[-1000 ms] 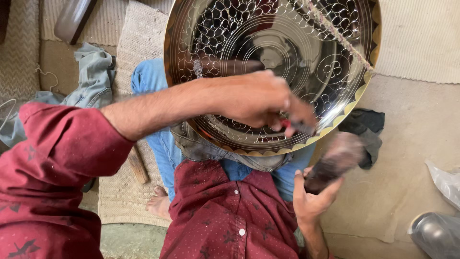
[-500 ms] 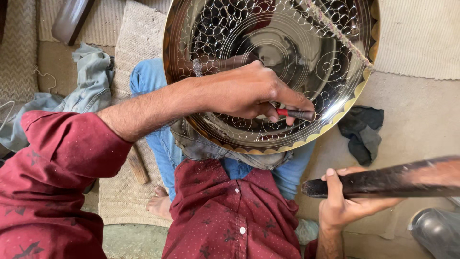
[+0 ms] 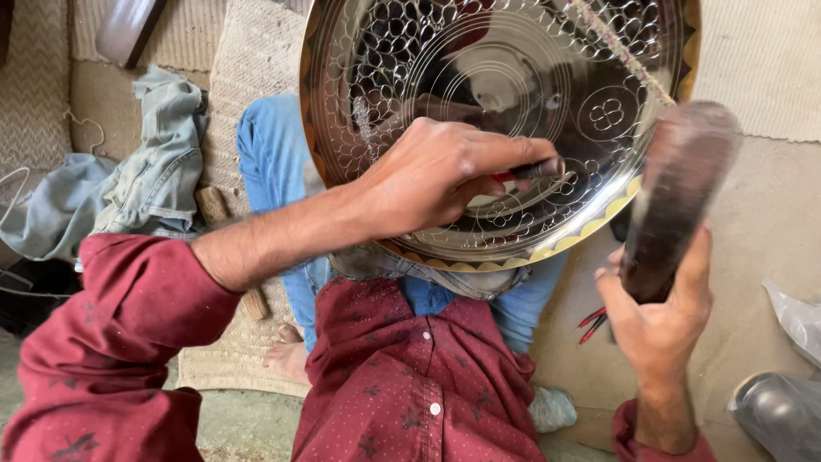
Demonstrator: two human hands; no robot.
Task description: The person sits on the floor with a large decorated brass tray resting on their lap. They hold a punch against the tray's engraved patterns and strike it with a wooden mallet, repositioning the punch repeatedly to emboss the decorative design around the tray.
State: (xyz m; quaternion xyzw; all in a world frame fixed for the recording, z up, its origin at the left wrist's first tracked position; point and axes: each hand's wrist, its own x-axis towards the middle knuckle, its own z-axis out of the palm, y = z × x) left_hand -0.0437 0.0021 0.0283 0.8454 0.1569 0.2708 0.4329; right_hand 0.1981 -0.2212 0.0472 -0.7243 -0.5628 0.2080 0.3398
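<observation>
Cloth heap: a crumpled blue-grey denim garment (image 3: 145,171) lies at the far left on the woven mat (image 3: 248,85), well apart from the work, pushed aside where it does not get in the way.
Wooden piece: a short stick of wood (image 3: 224,224) lies on the mat just beside the person's blue-trousered leg (image 3: 269,162), near enough to be picked up.
Left hand: the left hand (image 3: 445,175) reaches across the plate with the fingers clenched round a slim punch-like tool with a red band (image 3: 534,169); its tip appears to rest on the plate's face, held low and close so the point stays on the pattern.
Plate: the large round metal plate (image 3: 513,77), polished and covered in circles and flower shapes with a scalloped brass-coloured rim, rests tilted on the person's lap against the knees, face up toward the head camera, which steadies it and keeps the engraved face in view.
Right hand: the right hand (image 3: 658,321) grips the lower end of a dark mallet (image 3: 680,188), raised upright just beside the plate's right edge; the mallet is blurred, so its exact shape is hard to tell.
Red-handled tool: a small tool with red handles (image 3: 592,325) lies on the floor (image 3: 770,222) just beside the right hand.
</observation>
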